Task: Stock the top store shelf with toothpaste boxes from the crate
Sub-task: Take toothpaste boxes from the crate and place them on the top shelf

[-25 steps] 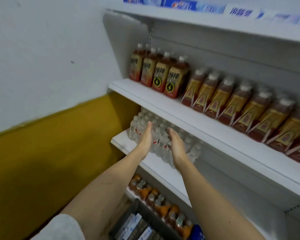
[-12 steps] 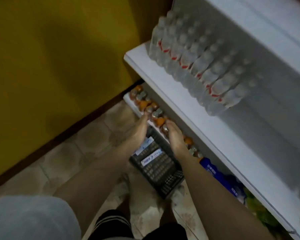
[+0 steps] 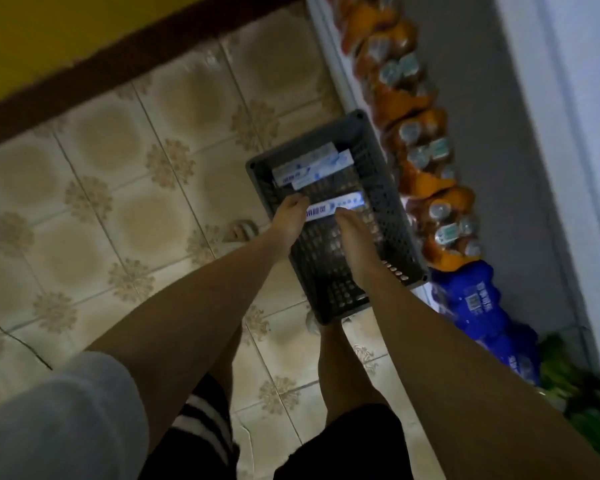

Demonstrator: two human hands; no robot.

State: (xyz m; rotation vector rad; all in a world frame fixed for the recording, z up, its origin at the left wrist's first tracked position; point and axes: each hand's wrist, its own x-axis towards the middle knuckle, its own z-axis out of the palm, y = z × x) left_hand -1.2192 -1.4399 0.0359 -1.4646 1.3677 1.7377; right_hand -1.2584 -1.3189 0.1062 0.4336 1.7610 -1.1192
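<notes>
My left hand (image 3: 289, 216) and right hand (image 3: 350, 226) are both down inside the dark plastic crate (image 3: 388, 202), one at each side of a single white toothpaste box (image 3: 336, 208) with blue print. My left fingers touch its near-left end and my right fingers lie against its long lower edge further right; the picture is too blurred for me to tell whether either hand has actually closed on the box or only rests against it. The box lies flat and slightly slanted across the middle of the crate, on its perforated floor.

Further back in the crate, toward the far-left corner, a few more toothpaste boxes (image 3: 312, 167) lie side by side, apart from the one between my hands.

The crate sits on the patterned tiled floor (image 3: 118, 202), its right side just beside the bottom shelf of the store rack. Along that shelf runs a row of orange drink bottles (image 3: 426, 188), then a blue shrink-wrapped pack (image 3: 478, 306), then something green (image 3: 568, 379) I cannot make out. My grey sleeve (image 3: 49, 417) and dark striped shorts (image 3: 201, 431) fill the lower part of the view, and a yellow wall (image 3: 66, 26) with a dark skirting band stands at the far left.
</notes>
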